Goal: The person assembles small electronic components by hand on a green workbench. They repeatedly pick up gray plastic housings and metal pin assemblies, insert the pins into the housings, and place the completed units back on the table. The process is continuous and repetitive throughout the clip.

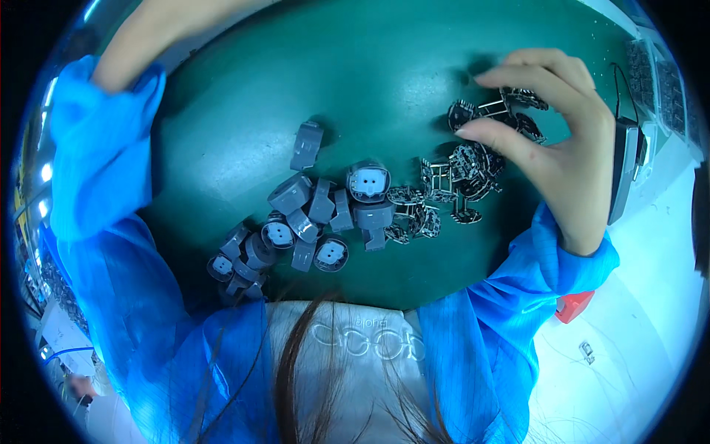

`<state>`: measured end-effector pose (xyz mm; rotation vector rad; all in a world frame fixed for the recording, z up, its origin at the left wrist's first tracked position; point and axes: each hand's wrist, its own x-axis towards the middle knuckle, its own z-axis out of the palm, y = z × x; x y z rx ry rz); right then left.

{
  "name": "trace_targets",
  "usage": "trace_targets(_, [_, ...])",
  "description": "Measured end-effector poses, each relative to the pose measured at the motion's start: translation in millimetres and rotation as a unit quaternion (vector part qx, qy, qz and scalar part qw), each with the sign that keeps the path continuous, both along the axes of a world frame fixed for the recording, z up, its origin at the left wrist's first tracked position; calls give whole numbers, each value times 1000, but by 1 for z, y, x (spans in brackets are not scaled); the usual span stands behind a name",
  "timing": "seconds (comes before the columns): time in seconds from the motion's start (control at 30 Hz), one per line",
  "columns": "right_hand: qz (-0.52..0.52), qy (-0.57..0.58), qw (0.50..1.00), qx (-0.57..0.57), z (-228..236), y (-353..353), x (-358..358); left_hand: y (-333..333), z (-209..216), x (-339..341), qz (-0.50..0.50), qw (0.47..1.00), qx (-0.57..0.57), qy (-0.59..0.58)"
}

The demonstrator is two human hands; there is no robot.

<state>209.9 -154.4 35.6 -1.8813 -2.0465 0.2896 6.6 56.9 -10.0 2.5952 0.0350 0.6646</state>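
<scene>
My right hand [573, 126] hovers over the far right of the green mat, thumb and fingers spread apart. Between and below them lie small black circuit-board assemblies [495, 111] joined by metal pins; the thumb tip is close to one, and I cannot tell if it touches. More of these circuit-board assemblies [473, 166] are heaped nearer me, next to grey plastic housings [322, 200], some showing a pale inner face with two dark holes. My left forearm [159, 41] reaches past the top edge, with its hand out of sight.
A green mat [229, 155] covers the work surface. One grey housing [306, 145] lies apart from its pile. A black box-shaped device [626, 166] with a cable stands at the right edge, near dark trays [654, 81]. Below it sits a red object [574, 306].
</scene>
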Motion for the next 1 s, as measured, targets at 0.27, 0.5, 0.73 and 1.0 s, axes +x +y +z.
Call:
trace_targets(0.27, [70,30,997,-6,1,10,-9,-78,13,-28,-221,944,-183,163])
trace_targets(0.5, [72,80,994,25,-12,13,-23,-65,21,-19,-111,978,-132,120])
trace_targets(0.73, [51,39,998,25,4,11,-14,-59,12,-29,-47,983,-129,122])
trace_targets(1.0, [50,26,998,10,-1,10,-16,-68,3,-24,-15,983,-181,33])
